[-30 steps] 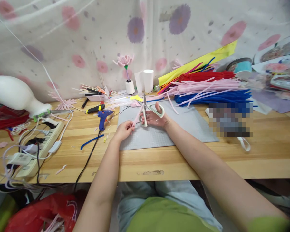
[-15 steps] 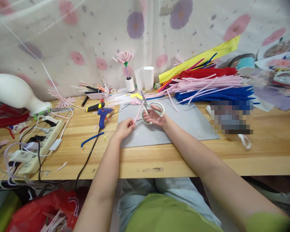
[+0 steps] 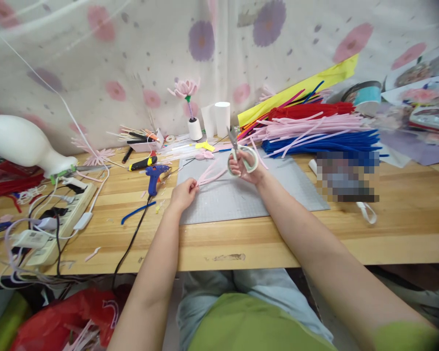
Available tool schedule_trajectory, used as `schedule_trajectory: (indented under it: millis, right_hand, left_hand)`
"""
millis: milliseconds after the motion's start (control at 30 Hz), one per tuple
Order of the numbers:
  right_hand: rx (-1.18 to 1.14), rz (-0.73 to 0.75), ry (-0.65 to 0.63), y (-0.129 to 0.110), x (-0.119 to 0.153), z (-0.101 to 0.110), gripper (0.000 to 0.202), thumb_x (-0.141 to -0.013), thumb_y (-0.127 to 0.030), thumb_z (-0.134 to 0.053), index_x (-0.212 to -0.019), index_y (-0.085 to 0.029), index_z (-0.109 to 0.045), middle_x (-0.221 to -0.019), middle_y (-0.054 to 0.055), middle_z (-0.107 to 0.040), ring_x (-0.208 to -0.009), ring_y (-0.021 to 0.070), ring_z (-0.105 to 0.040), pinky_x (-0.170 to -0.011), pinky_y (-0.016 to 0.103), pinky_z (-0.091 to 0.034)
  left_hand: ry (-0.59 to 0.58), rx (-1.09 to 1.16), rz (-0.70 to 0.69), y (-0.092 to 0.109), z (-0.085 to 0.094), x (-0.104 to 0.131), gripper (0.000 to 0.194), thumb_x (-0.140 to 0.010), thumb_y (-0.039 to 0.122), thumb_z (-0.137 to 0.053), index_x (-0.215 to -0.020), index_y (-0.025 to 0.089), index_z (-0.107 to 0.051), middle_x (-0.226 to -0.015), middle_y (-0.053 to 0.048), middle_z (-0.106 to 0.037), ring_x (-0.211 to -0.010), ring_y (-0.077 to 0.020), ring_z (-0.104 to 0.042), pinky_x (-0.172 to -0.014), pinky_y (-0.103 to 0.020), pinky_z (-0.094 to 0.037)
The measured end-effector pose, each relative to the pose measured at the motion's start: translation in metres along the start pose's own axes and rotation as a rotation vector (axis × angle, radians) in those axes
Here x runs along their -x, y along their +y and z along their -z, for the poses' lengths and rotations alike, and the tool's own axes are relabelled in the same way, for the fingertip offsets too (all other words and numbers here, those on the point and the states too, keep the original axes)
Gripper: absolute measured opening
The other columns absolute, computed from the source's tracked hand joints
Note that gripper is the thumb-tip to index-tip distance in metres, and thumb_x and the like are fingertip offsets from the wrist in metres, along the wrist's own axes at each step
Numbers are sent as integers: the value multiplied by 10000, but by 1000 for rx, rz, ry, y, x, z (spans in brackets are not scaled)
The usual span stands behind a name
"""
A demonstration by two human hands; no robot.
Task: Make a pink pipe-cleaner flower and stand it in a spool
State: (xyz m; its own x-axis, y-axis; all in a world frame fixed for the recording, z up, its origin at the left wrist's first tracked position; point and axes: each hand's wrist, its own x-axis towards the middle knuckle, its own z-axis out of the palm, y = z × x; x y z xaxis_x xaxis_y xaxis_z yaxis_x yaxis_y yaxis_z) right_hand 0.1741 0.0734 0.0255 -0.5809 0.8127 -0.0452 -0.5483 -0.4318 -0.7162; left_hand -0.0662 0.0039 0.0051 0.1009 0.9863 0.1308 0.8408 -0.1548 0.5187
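Observation:
My left hand point(image 3: 183, 196) pinches the near ends of pink pipe cleaners point(image 3: 212, 176), which spread apart toward the right above the grey cutting mat point(image 3: 237, 202). In my right hand point(image 3: 244, 168) are scissors point(image 3: 255, 160) with pale handles, their blades pointing up and away. The fingers curl round the handle loops. Scissors and pipe cleaners look apart from each other. Beyond the left hand, a small pink bud-like piece point(image 3: 205, 155) lies at the mat's far edge.
Left of the mat lie a blue glue gun point(image 3: 154, 178), a blue pipe cleaner point(image 3: 137, 212) and a cutter point(image 3: 142, 163). A power strip point(image 3: 64, 222) with cables is farther left. Pink point(image 3: 307, 127) and blue bundles point(image 3: 322, 143) lie at the back right. A pink flower point(image 3: 185, 89) stands behind.
My right hand has moved right with the scissors, away from the left hand. The pink pipe cleaners now spread apart. My left hand keeps its pinch, shifted slightly left in view.

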Motion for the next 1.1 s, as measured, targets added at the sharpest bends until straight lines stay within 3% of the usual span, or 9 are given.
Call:
schedule_trajectory:
  millis: [100, 267, 367, 500, 700, 800, 900, 1000, 1100]
  right_hand:
    - [343, 131, 143, -21, 13, 18, 335, -804, -520, -468, -766, -188, -450, -571, -36, -411, -470, 71, -389, -433, 201, -350]
    - [1411, 220, 586, -34, 36, 56, 240, -685, -362, -623, -794, -191, -496, -683, 15, -528, -603, 140, -479, -582, 275, -377]
    - [1839, 280, 611, -29, 48, 68, 175, -725, -313, -545, -819, -168, -568, -822, 92, -579, -770, 209, -522, -690, 314, -382]
    - [2001, 325, 591, -19, 53, 70, 241, -771, -296, -484, -901, -138, -613, -916, 139, -580, -880, 237, -522, -761, 319, -386]
    - [2194, 200, 563, -19, 50, 62, 292, -782, -280, -466, -913, -88, -642, -912, 166, -600, -903, 246, -534, -789, 306, -384]
    - [2270, 125, 562, -22, 49, 58, 289, -777, -269, -460, -901, -95, -655, -903, 154, -625, -880, 228, -560, -764, 284, -387]
    - [2309, 0, 578, -27, 45, 53, 313, -773, -328, -473, -910, -119, -662, -900, 142, -652, -842, 224, -590, -706, 280, -396]
    - [2335, -96, 574, -33, 40, 45, 349, -748, -381, -513, -908, -109, -663, -915, 156, -662, -832, 241, -605, -664, 287, -399]
    - [2232, -54, 586, -42, 40, 40, 321, -712, -376, -568, -899, -131, -658, -941, 132, -665, -856, 239, -601, -661, 282, -395]
  left_hand:
    - [45, -65, 3, 1, 0, -1, 190, -771, 255, -522, -954, 251, -575, -744, 0, -640, -635, -153, -560, -556, -238, -306]
    - [193, -172, -69, 8, -6, -8, 220, -830, 300, -459, -963, 226, -617, -905, -73, -656, -825, -214, -577, -656, -275, -336]
    - [187, -227, -132, 11, -13, -15, 237, -848, 286, -416, -927, 218, -629, -911, -96, -637, -872, -227, -559, -702, -296, -349]
    - [113, -371, -152, 9, -12, -20, 260, -836, 240, -397, -889, 194, -648, -902, -120, -612, -916, -260, -529, -736, -345, -372]
    - [122, -396, -182, 24, -5, -17, 364, -729, 176, -504, -1077, 164, -609, -1113, -109, -552, -1061, -255, -466, -916, -360, -352]
    - [14, -393, -222, 33, -13, -21, 370, -783, 255, -486, -1140, 200, -568, -1118, -88, -557, -1033, -225, -488, -897, -340, -365]
    - [-53, -469, -241, 32, -22, -32, 297, -841, 216, -395, -1033, 221, -622, -1018, -91, -601, -975, -221, -515, -833, -350, -377]
    - [27, -544, -144, 24, -26, -48, 328, -855, 169, -337, -956, 189, -648, -958, -123, -613, -964, -249, -516, -814, -378, -368]
    - [168, -509, -92, 22, -29, -56, 348, -841, 133, -339, -1039, 186, -621, -1067, -128, -588, -1027, -261, -485, -843, -383, -352]
